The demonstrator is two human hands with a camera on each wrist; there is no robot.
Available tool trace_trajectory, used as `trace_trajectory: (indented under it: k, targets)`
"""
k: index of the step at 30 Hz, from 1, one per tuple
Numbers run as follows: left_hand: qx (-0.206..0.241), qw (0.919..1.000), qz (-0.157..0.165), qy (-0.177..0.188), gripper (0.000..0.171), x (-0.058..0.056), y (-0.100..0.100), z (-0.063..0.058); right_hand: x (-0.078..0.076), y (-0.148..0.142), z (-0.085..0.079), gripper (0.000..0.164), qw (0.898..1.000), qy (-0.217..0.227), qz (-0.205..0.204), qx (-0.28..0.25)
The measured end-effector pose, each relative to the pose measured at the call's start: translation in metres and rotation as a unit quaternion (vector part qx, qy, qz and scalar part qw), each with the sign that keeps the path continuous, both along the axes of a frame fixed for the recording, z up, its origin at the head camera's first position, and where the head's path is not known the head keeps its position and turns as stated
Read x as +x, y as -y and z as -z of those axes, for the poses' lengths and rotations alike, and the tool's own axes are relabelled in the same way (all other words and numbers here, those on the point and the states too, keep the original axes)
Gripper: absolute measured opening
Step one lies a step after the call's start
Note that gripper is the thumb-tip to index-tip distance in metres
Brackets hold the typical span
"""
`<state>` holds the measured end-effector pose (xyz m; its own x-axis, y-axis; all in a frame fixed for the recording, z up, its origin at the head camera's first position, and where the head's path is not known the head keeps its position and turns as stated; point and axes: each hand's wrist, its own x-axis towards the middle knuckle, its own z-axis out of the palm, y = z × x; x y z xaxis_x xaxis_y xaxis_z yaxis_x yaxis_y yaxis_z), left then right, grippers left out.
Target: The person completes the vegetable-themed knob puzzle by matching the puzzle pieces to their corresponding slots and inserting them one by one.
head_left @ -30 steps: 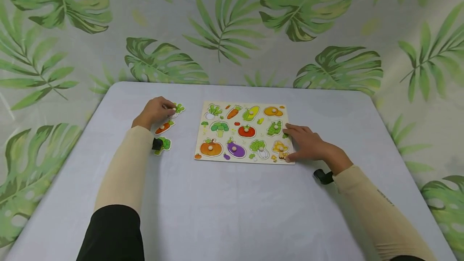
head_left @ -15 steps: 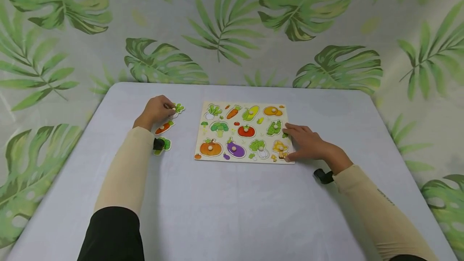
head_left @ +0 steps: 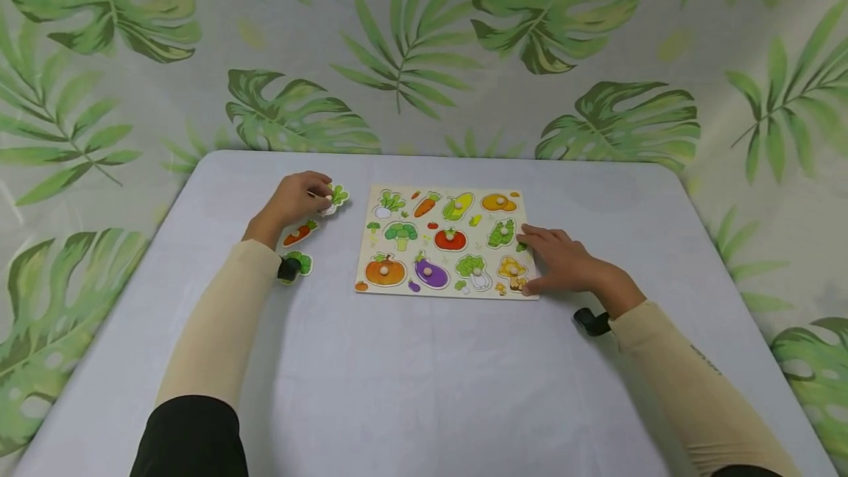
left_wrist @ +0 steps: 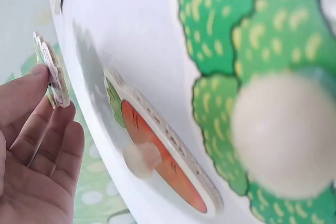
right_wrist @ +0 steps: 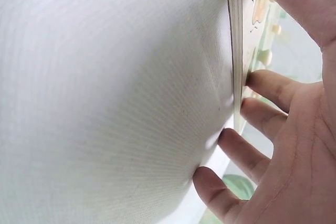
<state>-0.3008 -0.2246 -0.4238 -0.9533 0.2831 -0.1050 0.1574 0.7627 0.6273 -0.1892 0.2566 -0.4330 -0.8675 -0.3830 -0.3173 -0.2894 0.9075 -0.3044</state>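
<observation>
My left hand (head_left: 291, 201) pinches a turnip puzzle piece (head_left: 339, 196) between thumb and fingers. In the left wrist view that turnip piece (left_wrist: 59, 77) is held edge-on, off the table. Below this hand lie a carrot piece (head_left: 301, 233) and a broccoli piece (head_left: 305, 263), each with a round knob, the broccoli partly hidden by the wrist camera. At the right edge of the wooden vegetable board (head_left: 417, 289), my right hand (head_left: 563, 263) rests with spread fingers. Its thumb and some fingertips touch the board, while other fingertips press the cloth in the right wrist view.
Knobbed pieces sit in the board, among them a pumpkin (head_left: 386, 271), an eggplant (head_left: 430, 272) and a tomato (head_left: 450, 241). The turnip, carrot and broccoli pictures there show no knobs. A white cloth covers the table (head_left: 424, 389); a leaf-print curtain (head_left: 411, 57) hangs behind.
My left hand has lifted the turnip piece and shifted it slightly right. The right hand and the board have stayed in place.
</observation>
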Motion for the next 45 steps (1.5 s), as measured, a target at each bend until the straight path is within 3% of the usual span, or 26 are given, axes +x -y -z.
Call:
trace_trajectory:
  k: [8,13,19,26,32,39,45]
  targets:
    - [0.001,0.9998,0.020,0.003,0.021,0.002,-0.015,0.002,0.000,-0.002,0.001,0.097,1.000,0.002,-0.002,-0.002]
    - [0.004,0.9990,0.042,-0.013,0.020,0.004,-0.029,0.000,0.000,-0.001,0.001,0.097,1.000,0.001,-0.001,-0.002]
    - [0.008,0.9982,0.051,-0.031,0.021,-0.002,-0.052,0.004,-0.001,-0.002,0.002,0.096,1.000,0.003,0.000,-0.003]
    - [0.009,0.9985,0.054,-0.010,0.023,-0.011,-0.074,0.014,-0.001,-0.005,0.005,0.097,1.000,0.000,-0.004,-0.013]
    - [0.016,0.9992,0.035,-0.007,0.022,-0.013,-0.080,0.017,0.000,-0.005,0.002,0.096,1.000,-0.002,-0.005,-0.012]
    - [0.000,0.9983,0.056,-0.015,0.024,-0.012,-0.084,0.014,0.000,-0.005,0.002,0.095,1.000,-0.002,-0.005,-0.015]
    - [0.001,0.9986,0.051,-0.012,0.025,-0.013,-0.084,0.018,0.001,-0.006,0.002,0.095,1.000,-0.001,-0.001,-0.015]
